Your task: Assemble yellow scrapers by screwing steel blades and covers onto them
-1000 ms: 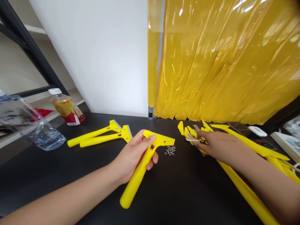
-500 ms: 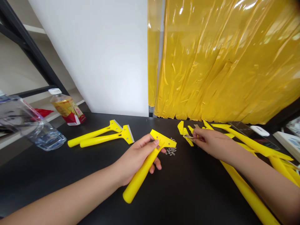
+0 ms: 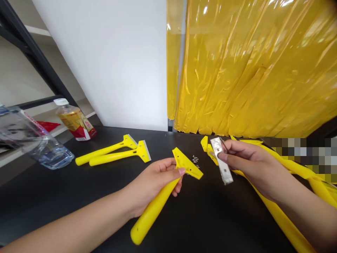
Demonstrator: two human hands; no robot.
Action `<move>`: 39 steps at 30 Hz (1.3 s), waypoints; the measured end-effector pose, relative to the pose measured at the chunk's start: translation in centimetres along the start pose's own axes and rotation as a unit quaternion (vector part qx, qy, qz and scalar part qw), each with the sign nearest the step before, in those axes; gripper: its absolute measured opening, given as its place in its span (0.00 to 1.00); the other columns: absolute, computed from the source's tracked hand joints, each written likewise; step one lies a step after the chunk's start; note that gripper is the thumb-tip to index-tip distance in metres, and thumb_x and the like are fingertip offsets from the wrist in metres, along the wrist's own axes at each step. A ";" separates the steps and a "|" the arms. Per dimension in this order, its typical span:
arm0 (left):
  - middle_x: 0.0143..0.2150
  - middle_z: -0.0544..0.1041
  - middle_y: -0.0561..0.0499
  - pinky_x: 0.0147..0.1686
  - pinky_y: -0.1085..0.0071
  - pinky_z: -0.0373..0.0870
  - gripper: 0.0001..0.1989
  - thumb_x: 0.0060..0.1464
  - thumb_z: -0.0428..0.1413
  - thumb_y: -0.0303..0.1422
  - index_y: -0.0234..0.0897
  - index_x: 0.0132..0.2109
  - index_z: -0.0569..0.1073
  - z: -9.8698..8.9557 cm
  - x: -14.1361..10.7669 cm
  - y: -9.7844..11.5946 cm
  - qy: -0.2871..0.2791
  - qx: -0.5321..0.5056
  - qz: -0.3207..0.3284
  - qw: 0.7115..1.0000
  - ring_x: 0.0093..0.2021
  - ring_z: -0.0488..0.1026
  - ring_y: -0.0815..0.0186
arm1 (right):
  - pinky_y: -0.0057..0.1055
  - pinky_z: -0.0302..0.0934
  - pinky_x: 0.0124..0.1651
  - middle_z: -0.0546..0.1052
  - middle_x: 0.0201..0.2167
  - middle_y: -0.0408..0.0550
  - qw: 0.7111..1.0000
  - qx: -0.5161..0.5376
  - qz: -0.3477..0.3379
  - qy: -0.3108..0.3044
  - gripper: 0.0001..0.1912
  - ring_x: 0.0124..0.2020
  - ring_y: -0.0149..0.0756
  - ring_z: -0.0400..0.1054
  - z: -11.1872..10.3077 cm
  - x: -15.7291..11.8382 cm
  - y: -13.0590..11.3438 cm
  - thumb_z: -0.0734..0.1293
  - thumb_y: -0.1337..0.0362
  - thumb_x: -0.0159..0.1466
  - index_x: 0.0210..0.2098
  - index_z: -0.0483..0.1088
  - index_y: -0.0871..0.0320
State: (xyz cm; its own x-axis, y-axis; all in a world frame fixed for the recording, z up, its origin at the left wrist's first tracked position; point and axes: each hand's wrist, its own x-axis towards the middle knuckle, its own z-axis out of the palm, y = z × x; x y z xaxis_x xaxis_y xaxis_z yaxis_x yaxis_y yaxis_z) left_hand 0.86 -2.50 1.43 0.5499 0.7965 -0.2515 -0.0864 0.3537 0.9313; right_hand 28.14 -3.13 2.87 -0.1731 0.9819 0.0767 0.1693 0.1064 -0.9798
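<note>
1. The left grip (image 3: 154, 186) is clamped round the handle of a yellow plastic scraper (image 3: 158, 207), its head at 2 o'clock from the hand; a slackened hold could drop it onto the bench (image 3: 207, 218).
2. The right grip (image 3: 250, 168) pinches a steel scraper blade (image 3: 221, 160) at 9 o'clock from the hand; a slip could let its edge nick the fingers.
3. Small metal fasteners (image 3: 195, 159) lie just beyond the scraper head, at 1 o'clock; a knock could scatter them.

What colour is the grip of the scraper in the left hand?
Bright yellow; the grip shows best in the head view.
</note>
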 end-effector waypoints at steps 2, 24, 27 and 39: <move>0.28 0.74 0.52 0.31 0.73 0.72 0.13 0.62 0.63 0.41 0.35 0.40 0.73 0.2 0.0 -0.2 -0.005 0.008 -0.027 1.000 0.27 0.73 0.69 | 0.29 0.55 0.38 0.69 0.33 0.39 1.000 0.008 0.002 -0.001 0.10 0.35 0.31 0.60 0.3 -0.3 0.0 0.74 0.53 0.66 0.38 0.74 0.51; 0.28 0.74 0.54 0.17 0.79 0.67 0.18 0.62 0.61 0.48 0.36 0.38 0.74 1.1 -0.6 -0.5 -0.131 0.134 -0.106 0.976 0.20 0.69 0.73 | 0.30 0.52 0.32 0.66 0.25 0.37 0.988 -0.076 0.069 -0.112 0.19 0.28 0.29 0.58 3.0 -1.3 -0.7 0.70 0.50 0.68 0.28 0.68 0.55; 0.24 0.72 0.55 0.17 0.79 0.67 0.18 0.63 0.59 0.48 0.36 0.38 0.73 1.1 -0.6 -0.8 -0.128 0.147 -0.112 0.974 0.19 0.68 0.73 | 0.30 0.53 0.33 0.67 0.24 0.37 0.987 -0.066 0.078 -0.124 0.20 0.28 0.29 0.58 3.0 -1.6 -1.2 0.69 0.49 0.69 0.28 0.67 0.55; 0.29 0.75 0.54 0.15 0.82 0.66 0.17 0.63 0.59 0.48 0.37 0.38 0.74 2.0 -0.9 -0.7 -0.110 0.130 -0.107 0.979 0.20 0.68 0.75 | 0.29 0.54 0.31 0.70 0.26 0.38 0.984 -0.083 0.078 -0.138 0.17 0.29 0.31 0.61 4.3 -2.4 -0.8 0.67 0.51 0.70 0.30 0.67 0.54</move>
State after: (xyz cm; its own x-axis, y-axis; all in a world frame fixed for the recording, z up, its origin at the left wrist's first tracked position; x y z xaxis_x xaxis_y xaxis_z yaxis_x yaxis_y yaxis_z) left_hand 2.04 -4.48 1.51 0.7002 0.5825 -0.4129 0.2501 0.3415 0.9060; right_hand 24.30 -6.24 2.66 -0.3853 0.9109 -0.1479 0.3666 0.0040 -0.9304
